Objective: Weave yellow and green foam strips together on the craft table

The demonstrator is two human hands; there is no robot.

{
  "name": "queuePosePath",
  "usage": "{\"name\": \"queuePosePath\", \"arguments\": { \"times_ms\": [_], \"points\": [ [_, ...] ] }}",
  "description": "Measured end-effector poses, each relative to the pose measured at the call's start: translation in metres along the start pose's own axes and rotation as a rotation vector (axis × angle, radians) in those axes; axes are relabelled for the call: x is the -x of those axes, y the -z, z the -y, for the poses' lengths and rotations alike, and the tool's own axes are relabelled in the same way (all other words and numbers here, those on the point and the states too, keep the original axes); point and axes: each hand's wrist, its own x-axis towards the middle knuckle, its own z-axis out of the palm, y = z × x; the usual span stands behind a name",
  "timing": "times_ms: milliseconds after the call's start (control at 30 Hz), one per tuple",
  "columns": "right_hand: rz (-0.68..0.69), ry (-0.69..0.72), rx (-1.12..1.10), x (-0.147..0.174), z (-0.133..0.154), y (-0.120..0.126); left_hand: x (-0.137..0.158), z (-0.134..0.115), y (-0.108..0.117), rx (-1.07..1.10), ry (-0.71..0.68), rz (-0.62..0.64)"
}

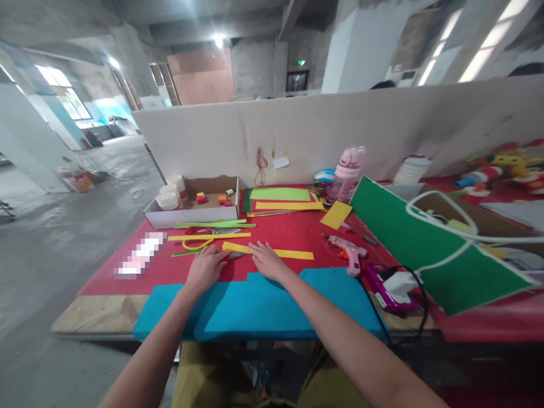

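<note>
A yellow strip (293, 254), like paper or felt, lies across the red tabletop in front of me. My left hand (207, 266) is closed at its left end, fingertips against the strip. Partway along it, my right hand (267, 260) grips the same strip, with fingers bent over its upper edge. A dark flat piece (238, 255) shows between my hands just below the strip; its kind I cannot make out. Beyond my left hand are yellow-handled scissors (198, 245), another yellow strip (229, 236) and green strips (212, 224).
Blue cloth (272, 309) covers the near table edge. At right lie a pink glue gun (351, 253), a purple power unit (391, 289) with cables, and a slanted green board (425, 249). A box (191, 216) with cups and spools stands back left; a pink bottle (348, 170) stands behind.
</note>
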Motion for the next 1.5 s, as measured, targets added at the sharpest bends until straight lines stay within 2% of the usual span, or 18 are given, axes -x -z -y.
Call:
{"name": "queuePosePath", "arguments": {
  "times_ms": [100,200,300,433,633,800,1500],
  "points": [
    [-0.069,0.003,-0.057,-0.003,-0.002,0.004,-0.003,0.011,-0.001,0.013,-0.02,0.014],
    [-0.168,0.123,-0.122,0.0,-0.02,0.021,-0.005,0.014,-0.003,0.03,-0.03,0.022],
    [-0.139,0.221,-0.111,0.008,-0.04,0.033,-0.006,0.015,-0.007,0.063,-0.038,0.012],
    [-0.101,0.279,-0.054,0.013,-0.049,0.032,-0.008,0.015,-0.01,0.081,-0.053,0.017],
    [-0.063,0.182,0.025,0.01,-0.047,0.026,-0.016,0.016,-0.011,0.089,-0.104,0.024],
    [-0.037,0.16,0.006,0.009,-0.048,0.026,-0.02,0.013,-0.012,0.091,-0.104,0.021],
    [-0.035,0.153,-0.029,0.01,-0.051,0.024,-0.022,-0.007,-0.01,0.072,-0.161,0.066]
  ]
}}
